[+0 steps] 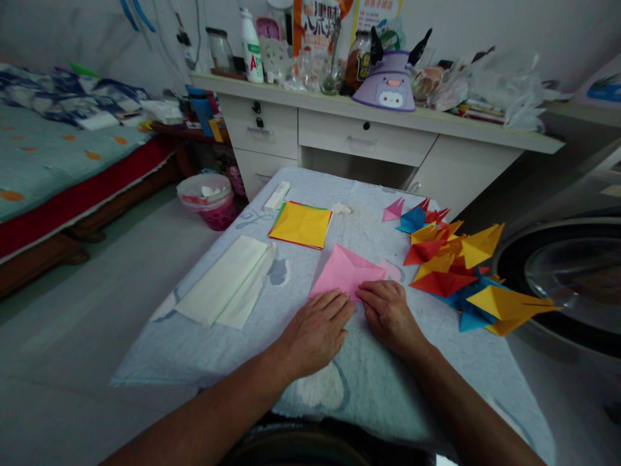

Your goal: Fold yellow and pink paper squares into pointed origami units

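A pink sheet of origami paper (345, 272) with crease lines lies on the cloth-covered table in front of me. My left hand (317, 327) rests flat on its near left edge, fingers stretched out. At the near right edge, my right hand (388, 314) has its fingers bent and pressed together on the paper; its thumb is mostly hidden. Beyond the sheet sits a stack of square coloured papers (301, 223), a creased yellow one on top. On the right stand several folded paper cranes (446, 259) in red, yellow, blue and pink.
Pale folded paper sheets (226, 278) lie left on the patterned tablecloth (310, 395). Near the far left corner is a small white box (277, 195). A cluttered white desk (369, 139) stands behind, with a pink bin (213, 207) on the floor and a washing machine (572, 272) at right.
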`<state>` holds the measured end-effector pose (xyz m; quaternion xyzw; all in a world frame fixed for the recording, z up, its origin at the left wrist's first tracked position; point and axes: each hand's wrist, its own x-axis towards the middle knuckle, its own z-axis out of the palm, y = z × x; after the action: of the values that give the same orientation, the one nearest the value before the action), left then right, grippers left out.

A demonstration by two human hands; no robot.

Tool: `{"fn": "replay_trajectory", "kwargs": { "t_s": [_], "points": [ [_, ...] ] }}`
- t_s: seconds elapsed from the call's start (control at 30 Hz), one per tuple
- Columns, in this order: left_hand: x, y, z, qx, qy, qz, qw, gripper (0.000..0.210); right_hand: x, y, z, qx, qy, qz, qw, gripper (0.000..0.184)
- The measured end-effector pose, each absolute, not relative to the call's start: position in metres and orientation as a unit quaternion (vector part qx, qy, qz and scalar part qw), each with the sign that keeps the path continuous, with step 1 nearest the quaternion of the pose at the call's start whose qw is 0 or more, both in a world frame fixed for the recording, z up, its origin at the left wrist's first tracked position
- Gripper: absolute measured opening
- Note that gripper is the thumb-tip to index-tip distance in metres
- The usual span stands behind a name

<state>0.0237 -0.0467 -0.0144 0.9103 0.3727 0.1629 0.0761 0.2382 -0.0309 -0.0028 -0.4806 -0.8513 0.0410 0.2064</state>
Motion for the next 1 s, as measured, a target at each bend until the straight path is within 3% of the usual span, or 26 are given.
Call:
{"fn": "replay_trajectory", "kwargs": {
  "t_s": [0.3,0.83,1.0],
  "points": [
    [0.024,-0.046,-0.015,0.907,0.379,0.163,0.08,0.045,0.236,-0.036,-0.001,-0.476,-0.861,-0.001,0.178,0.027],
    [0.025,-0.049,0.004,0.894,0.416,0.136,0.093,0.031,0.232,-0.038,-0.001,-0.449,-0.886,-0.019,0.114,0.035],
    [0.012,-0.053,0.008,0.886,0.447,0.105,0.056,0.037,0.229,-0.04,0.006,-0.453,-0.889,-0.008,0.07,0.042]
  ]
}}
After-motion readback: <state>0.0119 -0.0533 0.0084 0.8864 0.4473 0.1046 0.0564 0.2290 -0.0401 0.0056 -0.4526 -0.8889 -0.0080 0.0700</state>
